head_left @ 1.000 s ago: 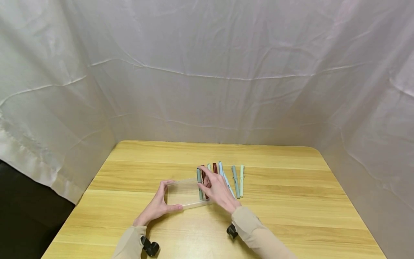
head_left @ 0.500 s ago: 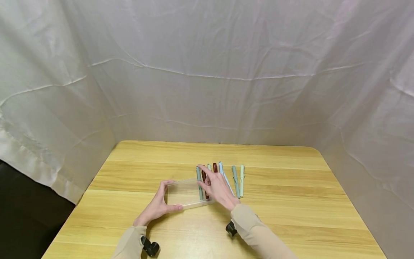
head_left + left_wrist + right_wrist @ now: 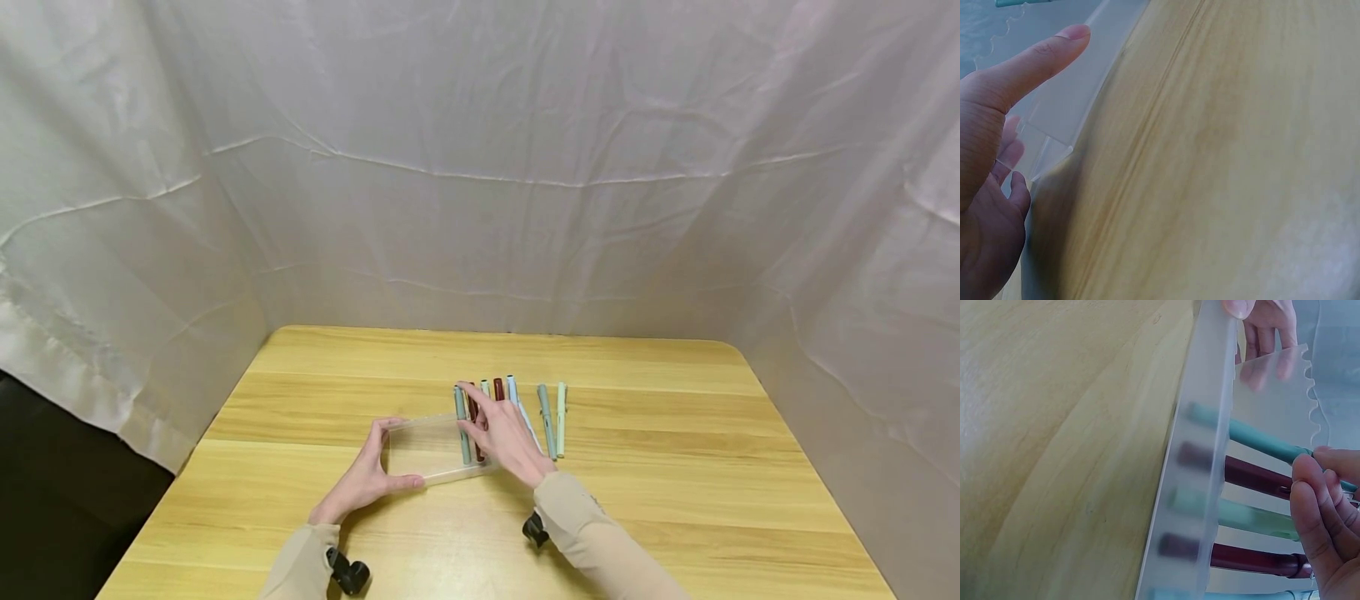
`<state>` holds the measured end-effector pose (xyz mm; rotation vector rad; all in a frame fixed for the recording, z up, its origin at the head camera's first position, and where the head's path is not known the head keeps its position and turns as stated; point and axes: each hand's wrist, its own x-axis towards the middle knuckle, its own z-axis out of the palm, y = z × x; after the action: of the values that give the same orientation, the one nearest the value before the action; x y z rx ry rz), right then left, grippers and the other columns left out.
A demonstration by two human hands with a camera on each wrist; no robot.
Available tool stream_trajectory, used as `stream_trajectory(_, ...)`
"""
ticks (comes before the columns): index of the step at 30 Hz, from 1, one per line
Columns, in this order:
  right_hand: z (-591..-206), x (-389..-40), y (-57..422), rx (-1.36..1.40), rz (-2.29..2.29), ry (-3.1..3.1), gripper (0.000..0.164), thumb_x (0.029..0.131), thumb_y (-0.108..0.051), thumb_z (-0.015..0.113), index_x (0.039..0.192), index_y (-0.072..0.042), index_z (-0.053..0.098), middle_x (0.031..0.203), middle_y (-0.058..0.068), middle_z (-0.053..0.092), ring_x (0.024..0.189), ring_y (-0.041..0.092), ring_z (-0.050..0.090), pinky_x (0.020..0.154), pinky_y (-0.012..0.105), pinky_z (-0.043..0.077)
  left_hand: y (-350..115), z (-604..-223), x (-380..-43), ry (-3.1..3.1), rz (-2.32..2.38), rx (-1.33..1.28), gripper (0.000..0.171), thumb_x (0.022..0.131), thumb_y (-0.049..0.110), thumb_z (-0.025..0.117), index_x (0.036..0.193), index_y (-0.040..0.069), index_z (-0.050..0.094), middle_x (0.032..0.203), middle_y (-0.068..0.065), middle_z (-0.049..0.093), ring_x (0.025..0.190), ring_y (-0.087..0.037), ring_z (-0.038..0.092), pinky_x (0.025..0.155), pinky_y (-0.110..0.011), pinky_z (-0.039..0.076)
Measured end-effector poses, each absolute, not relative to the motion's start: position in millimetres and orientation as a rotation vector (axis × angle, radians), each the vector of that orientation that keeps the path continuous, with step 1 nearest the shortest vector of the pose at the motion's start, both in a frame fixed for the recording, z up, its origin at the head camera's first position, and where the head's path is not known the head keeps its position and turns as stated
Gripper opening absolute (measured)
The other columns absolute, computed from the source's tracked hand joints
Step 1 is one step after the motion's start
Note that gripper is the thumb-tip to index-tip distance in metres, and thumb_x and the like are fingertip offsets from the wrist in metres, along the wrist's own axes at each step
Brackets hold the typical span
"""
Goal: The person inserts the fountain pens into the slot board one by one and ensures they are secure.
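Note:
My left hand grips the left end of a clear plastic pen tray, thumb at the near side and fingers at the far side. My right hand pinches a teal pen that lies across the tray, its lower end inside the near wall. In the right wrist view a dark red pen, a light green pen, another dark red pen and a light blue pen lie beside it in a row. The right hand hides parts of these pens in the head view.
Right of the right hand, a grey-green pen and a pale green pen lie side by side. The wooden table has pale curtains behind it and at both sides.
The top of the teal pen has shifted slightly left and away, with my right hand moving a little the same way. My left hand and the tray stay where they were.

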<state>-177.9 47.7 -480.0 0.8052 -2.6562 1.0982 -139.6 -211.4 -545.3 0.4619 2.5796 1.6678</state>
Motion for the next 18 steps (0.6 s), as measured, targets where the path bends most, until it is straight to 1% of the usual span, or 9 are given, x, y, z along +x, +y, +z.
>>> stream_trajectory(3, -479.9, -178.0, 47.5, 0.8, 1.091, -2.666, 0.063, 0.092, -0.019, 0.074, 0.149, -0.017, 0.048, 0.054, -0.01, 0.052, 0.04, -0.003, 0.036, 0.038, 0.011, 0.034, -211.3, -545.4, -139.7, 2.587, 1.666, 0.469, 0.095, 0.07, 0.023, 0.093, 0.142, 0.007, 0.033, 0.153, -0.021, 0.036, 0.151, -0.046, 0.024, 0.124, -0.068, 0.01)
stream_trajectory(8, -480.2, -178.1, 47.5, 0.803, 1.101, -2.671, 0.062, 0.093, -0.02, 0.073, 0.15, -0.018, 0.047, 0.052, -0.011, 0.049, 0.039, -0.003, 0.034, 0.036, 0.011, 0.032, -211.6, -545.3, -139.5, 2.589, 1.67, 0.481, 0.093, 0.07, 0.022, 0.093, 0.141, 0.007, 0.034, 0.152, -0.022, 0.037, 0.15, -0.047, 0.023, 0.123, -0.07, 0.009)
stream_trajectory(13, -481.1, -178.1, 47.2, 0.798, 1.123, -2.682, 0.063, 0.093, -0.018, 0.073, 0.15, -0.014, 0.046, 0.051, -0.01, 0.047, 0.039, -0.002, 0.034, 0.036, 0.012, 0.032, -211.6, -545.1, -139.3, 2.587, 1.672, 0.483, 0.093, 0.071, 0.022, 0.092, 0.141, 0.007, 0.033, 0.153, -0.022, 0.036, 0.15, -0.047, 0.023, 0.123, -0.07, 0.009)
stream_trajectory(15, -481.6, -178.1, 47.2, 0.799, 1.137, -2.68, 0.063, 0.092, -0.017, 0.073, 0.15, -0.013, 0.046, 0.052, -0.009, 0.049, 0.039, -0.001, 0.035, 0.036, 0.012, 0.034, -211.6, -545.3, -139.5, 2.588, 1.666, 0.485, 0.094, 0.071, 0.023, 0.092, 0.142, 0.007, 0.033, 0.153, -0.022, 0.036, 0.15, -0.047, 0.023, 0.123, -0.07, 0.009)
stream_trajectory(18, -481.7, -177.7, 48.2, 0.798, 1.153, -2.673, 0.066, 0.092, -0.017, 0.073, 0.151, -0.014, 0.044, 0.056, -0.008, 0.053, 0.04, -0.002, 0.037, 0.039, 0.012, 0.039, -211.6, -545.4, -139.9, 2.585, 1.661, 0.473, 0.096, 0.07, 0.024, 0.092, 0.142, 0.007, 0.032, 0.153, -0.021, 0.035, 0.15, -0.046, 0.024, 0.124, -0.069, 0.01)
